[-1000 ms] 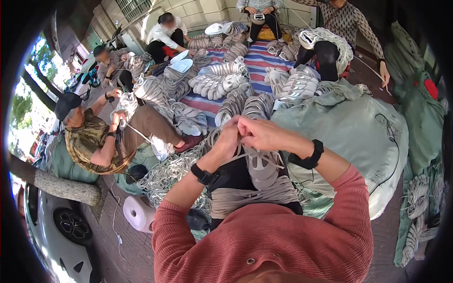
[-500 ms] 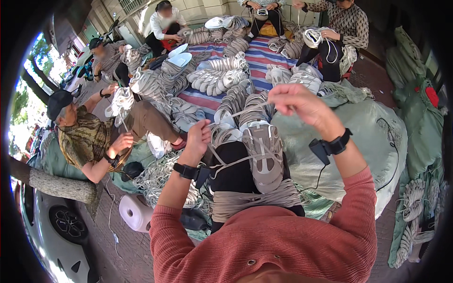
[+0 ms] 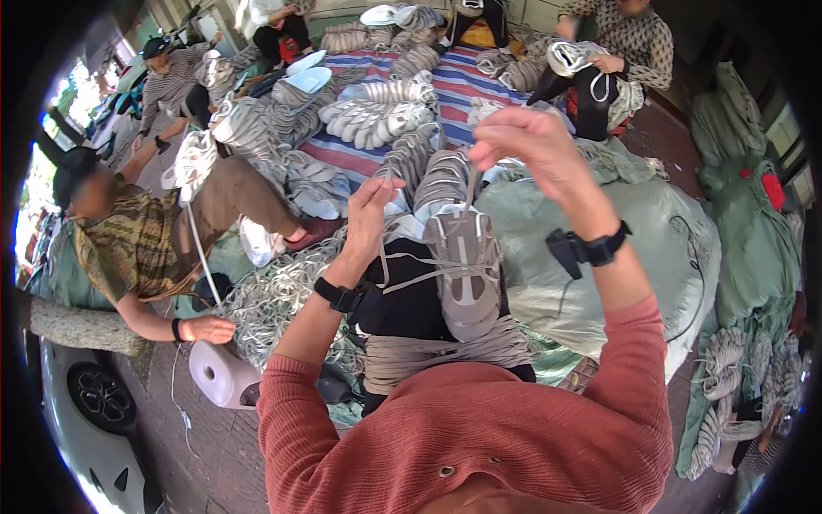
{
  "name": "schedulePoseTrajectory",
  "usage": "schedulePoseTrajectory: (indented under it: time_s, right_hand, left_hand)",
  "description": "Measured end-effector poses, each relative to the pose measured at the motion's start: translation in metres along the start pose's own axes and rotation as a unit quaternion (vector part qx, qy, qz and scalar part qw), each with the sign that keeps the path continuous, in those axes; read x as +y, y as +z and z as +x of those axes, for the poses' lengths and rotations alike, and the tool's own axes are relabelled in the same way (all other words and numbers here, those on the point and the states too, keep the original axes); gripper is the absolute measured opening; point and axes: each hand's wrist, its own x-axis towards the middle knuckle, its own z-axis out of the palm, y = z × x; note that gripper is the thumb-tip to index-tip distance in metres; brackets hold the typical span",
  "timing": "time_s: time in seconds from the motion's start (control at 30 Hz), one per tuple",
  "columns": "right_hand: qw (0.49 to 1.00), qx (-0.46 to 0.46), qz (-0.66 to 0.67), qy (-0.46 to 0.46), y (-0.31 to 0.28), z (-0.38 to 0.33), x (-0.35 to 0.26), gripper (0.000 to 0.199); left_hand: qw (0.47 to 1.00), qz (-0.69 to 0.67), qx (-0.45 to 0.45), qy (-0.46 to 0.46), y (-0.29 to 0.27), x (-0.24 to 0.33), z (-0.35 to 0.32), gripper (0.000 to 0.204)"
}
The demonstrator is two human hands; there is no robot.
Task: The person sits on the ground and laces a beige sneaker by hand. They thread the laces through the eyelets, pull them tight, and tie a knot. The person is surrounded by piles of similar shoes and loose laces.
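Observation:
On my lap lies a grey-beige sneaker upper [image 3: 465, 319], its toe toward me and its throat partly threaded. My right hand [image 3: 533, 147] is raised beyond the shoe, fingers pinched on a flat beige shoelace [image 3: 471, 190] that runs down to the upper's far end. To the left of the shoe, my left hand [image 3: 370, 212] pinches another length of lace, which hangs in a loop and crosses to the eyelets. A bundle of beige laces [image 3: 445, 358] lies across my thighs, nearest my body.
Rows of sneaker uppers [image 3: 377, 122] cover a striped sheet [image 3: 349, 154] ahead. A large pale sack [image 3: 599, 248] stands at my right. Left are a heap of loose laces [image 3: 282, 295], a white roll [image 3: 221, 374] and a co-worker [image 3: 128, 231] pulling a lace. Other people sit farther back.
Both hands have risen. The lace stretched between them now runs from my right hand down to the shoe, with a loop hanging from my left. The left co-worker's hand has pulled a lace downward.

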Motion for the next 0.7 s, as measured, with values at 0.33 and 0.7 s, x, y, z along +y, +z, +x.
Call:
schedulePoseTrajectory:
  time_s: [0.33, 0.7]
  right_hand:
    - [0.995, 0.061, -0.045, 0.066, 0.025, 0.035, 0.075, 0.022]
    - [0.994, 0.027, -0.067, 0.076, 0.020, 0.046, 0.072, 0.019]
  left_hand:
    - [0.999, -0.032, -0.024, 0.007, 0.064, 0.045, -0.006, 0.021]
    - [0.999, 0.041, -0.017, 0.029, 0.062, 0.036, 0.006, 0.020]
